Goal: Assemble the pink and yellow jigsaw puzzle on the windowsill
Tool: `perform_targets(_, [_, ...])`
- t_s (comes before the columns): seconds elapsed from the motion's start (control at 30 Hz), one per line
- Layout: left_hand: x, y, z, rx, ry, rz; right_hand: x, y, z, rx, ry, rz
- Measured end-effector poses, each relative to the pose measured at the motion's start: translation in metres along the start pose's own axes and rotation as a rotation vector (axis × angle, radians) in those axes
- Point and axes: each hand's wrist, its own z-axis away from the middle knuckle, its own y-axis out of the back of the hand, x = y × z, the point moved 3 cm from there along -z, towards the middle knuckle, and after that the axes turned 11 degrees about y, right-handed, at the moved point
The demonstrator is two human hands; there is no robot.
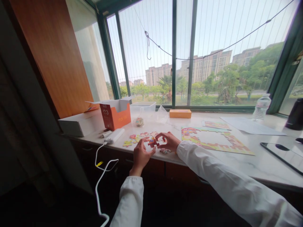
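A small reddish jigsaw puzzle piece (152,142) with blue and yellow patches is held up just over the table's front edge, between my two hands. My left hand (141,154) is closed on its left side, with thumb and fingers curved around it. From the right, my right hand (169,142) pinches its other side. Whether this is one piece or two joined ones I cannot tell. Loose puzzle pieces (132,138) lie spread behind and beside my hands. To the right is a partly assembled puzzle frame (236,146) with a pale, unfilled middle.
An orange-red box (115,115) and a clear plastic tub (143,107) stand at the back left. A white power strip (115,136) trails a cable over the edge. At right are a tablet (284,154), a paper sheet (251,126) and a water bottle (261,107).
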Motion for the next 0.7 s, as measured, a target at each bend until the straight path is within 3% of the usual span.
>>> perform_targets(0.43, [-0.001, -0.002, -0.004, -0.013, -0.058, 0.028, -0.006, -0.002, 0.002, 0.069, 0.052, 0.064])
perform_targets(0.7, [0.001, -0.001, 0.0, 0.041, -0.039, 0.034, -0.012, -0.001, 0.001, 0.111, 0.043, 0.059])
